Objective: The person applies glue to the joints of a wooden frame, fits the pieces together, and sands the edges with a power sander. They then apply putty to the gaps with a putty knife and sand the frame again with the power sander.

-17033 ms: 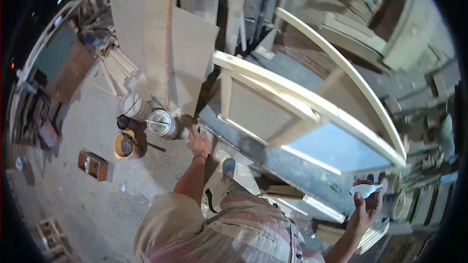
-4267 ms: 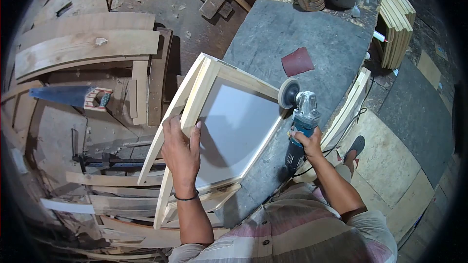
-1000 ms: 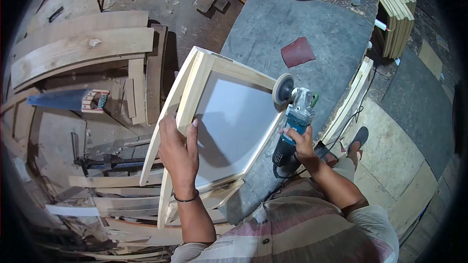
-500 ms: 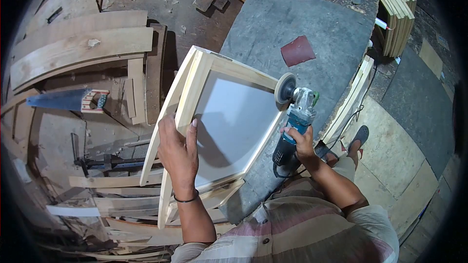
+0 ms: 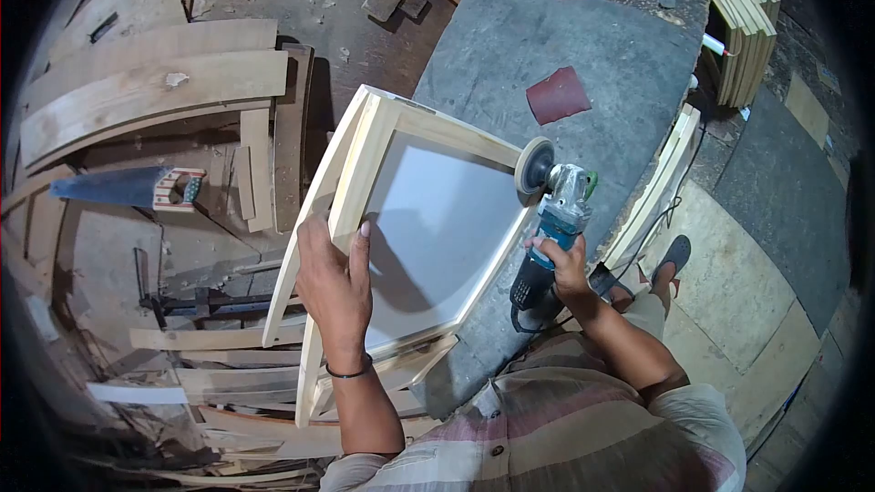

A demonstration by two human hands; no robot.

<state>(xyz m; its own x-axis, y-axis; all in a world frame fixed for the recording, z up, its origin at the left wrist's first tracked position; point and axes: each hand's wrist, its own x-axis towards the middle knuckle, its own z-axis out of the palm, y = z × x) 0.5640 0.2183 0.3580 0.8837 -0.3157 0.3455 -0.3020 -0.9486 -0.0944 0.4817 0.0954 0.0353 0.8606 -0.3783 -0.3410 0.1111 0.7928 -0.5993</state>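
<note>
Framed panel (image 5: 442, 237), centre of view, with the bench (image 5: 611, 46) visible along its right side; its left rail (image 5: 355, 182) is grasped in the left hand (image 5: 335, 269), thumb at the inner edge. Right of centre, the right hand (image 5: 562, 269) is wrapped around the grinder (image 5: 557, 220); the disc (image 5: 534, 166) stands at the panel's upper right corner, contact not discernible. Red sheet (image 5: 558, 96): on the bench, upper right. Saw (image 5: 128, 188): left of view.

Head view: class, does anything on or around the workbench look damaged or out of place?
Mildly, yes: the curved board at left has a pale, ragged patch, perhaps chipping or a stuck scrap; the red sandpaper lying on the workbench has an uneven, torn-looking edge.
</note>
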